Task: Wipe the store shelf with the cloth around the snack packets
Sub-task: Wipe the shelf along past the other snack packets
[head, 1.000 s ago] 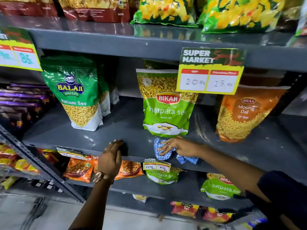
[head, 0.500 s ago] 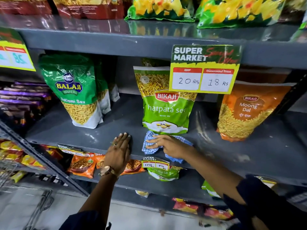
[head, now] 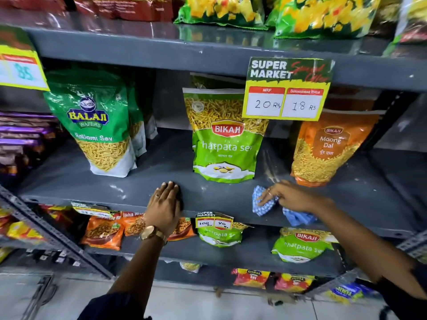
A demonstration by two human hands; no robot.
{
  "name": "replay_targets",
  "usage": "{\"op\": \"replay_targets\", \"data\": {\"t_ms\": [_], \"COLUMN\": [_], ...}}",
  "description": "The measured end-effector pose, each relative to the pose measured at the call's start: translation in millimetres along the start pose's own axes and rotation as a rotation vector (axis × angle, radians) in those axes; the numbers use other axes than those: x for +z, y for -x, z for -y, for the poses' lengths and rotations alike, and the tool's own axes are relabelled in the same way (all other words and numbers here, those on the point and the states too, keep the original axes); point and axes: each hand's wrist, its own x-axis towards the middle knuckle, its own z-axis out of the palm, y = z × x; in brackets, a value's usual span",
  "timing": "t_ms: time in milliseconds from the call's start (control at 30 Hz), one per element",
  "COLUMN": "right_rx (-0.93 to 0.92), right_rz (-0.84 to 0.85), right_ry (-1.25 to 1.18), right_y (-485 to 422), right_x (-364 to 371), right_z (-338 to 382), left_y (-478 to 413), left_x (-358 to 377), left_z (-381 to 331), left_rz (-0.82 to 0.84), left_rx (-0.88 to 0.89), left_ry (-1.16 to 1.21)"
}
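Head view: cloth (head: 262,204) under right fingers (head: 269,196).

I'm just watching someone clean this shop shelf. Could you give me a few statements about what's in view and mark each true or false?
1. The right hand presses a blue checked cloth on the grey shelf. True.
2. The left hand holds a second cloth. False: it rests flat and empty on the shelf's front edge.
3. The cloth lies in front of the gap between the green Bikaji packet and the orange Moong Dal packet. True.
4. The price sign reads 50 and 45 Rs. False: it reads 20 and 18 Rs.
5. The Balaji packet has fallen flat. False: it stands upright.
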Motion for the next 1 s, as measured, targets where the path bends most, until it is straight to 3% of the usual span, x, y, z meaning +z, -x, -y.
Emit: {"op": "replay_targets", "data": {"t_ms": [100, 200, 333, 567, 700, 767, 1000], "right_rx": [0.001, -0.132, -0.102, 0.145, 0.334, 0.421, 0.662], "right_rz": [-0.086, -0.026, 0.026, -0.139, -0.645, -0.767, -0.698], "right_ry": [-0.014, -0.054, -0.081, -0.146, -0.262, -0.271, -0.194], "right_y": [-24.4, -55.3, -61.1, 9.8, 8.4, -18.1, -93.7], "right_x": [-5.7, 13.6, 41.4, 26.7, -1.8, -12.8, 11.2], "right_z": [32.9, 72.0, 66.0, 17.0, 18.1, 14.9, -21.5], "left_y": [-11.1, -21.6, -29.6, -29.8, -38.1, -42.6, -48.6], "left_x": [-6.0, -10.1, -5.6, 0.5, 7.3, 8.9, 18.6], "left_z": [-6.0, -13.9, -20.6, -47.5, -71.5, -76.4, -61.4], "left_rz": [0.013, 0.006, 0.037, 0.067, 0.078, 0.05, -0.156], "left_rx": [-0.03, -0.023, 0.043, 0.166, 0.16, 0.116, -0.05], "left_ry": [0.001, 0.028, 0.036, 0.043, 0.012, 0.048, 0.248]}}
